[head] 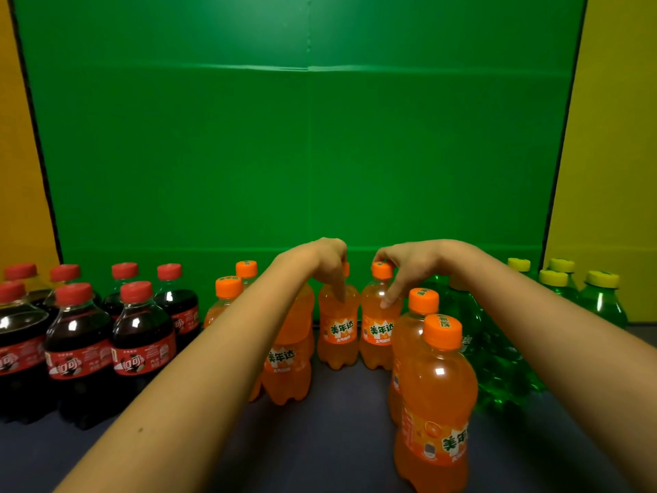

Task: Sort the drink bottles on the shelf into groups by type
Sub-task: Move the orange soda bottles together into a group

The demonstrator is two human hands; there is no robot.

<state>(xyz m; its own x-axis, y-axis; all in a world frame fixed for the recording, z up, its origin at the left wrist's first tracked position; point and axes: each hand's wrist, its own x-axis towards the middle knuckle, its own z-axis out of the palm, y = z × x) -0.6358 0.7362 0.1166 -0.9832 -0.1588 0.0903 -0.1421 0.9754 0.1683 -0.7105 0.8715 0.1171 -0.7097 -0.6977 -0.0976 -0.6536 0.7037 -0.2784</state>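
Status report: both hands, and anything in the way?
Left hand grips orange bottle. Right hand grips second orange bottle by cap. Two nearer orange bottles close beside right forearm.

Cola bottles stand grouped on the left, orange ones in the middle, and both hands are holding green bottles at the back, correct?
Not quite. The head view shows the left hand gripping an orange bottle by its top and the right hand gripping the neighbouring orange bottle, both at the back of the middle group. The rest is right.
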